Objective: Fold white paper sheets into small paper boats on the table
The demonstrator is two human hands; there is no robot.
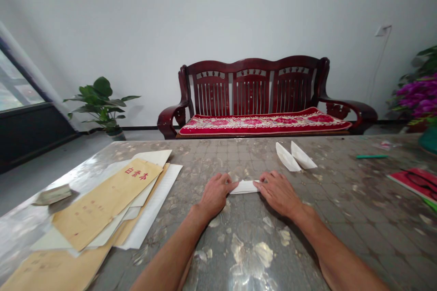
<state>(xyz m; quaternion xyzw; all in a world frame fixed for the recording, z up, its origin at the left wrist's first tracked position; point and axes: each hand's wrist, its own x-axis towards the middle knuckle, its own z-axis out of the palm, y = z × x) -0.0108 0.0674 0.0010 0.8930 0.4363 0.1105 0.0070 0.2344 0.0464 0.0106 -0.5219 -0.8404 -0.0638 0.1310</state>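
A narrow strip of folded white paper [244, 187] lies on the patterned tabletop, running left to right between my hands. My left hand [217, 191] pinches its left end, thumb on top and fingers curled at the far side. At the other end my right hand [277, 191] grips the paper in the same way, with thumb and fingers closed. Beyond my right hand stand two folded white paper boats, one on the left [287, 158] and one on the right [303, 156], side by side and angled.
Tan notebooks [109, 200] and loose papers are piled at the left, near a small folded paper [52, 194]. A green pen [372, 157], a red book [414, 183] with glasses [421, 177] on it, and a flower pot [429, 138] are at the right. Behind the table stands a wooden bench [251, 88].
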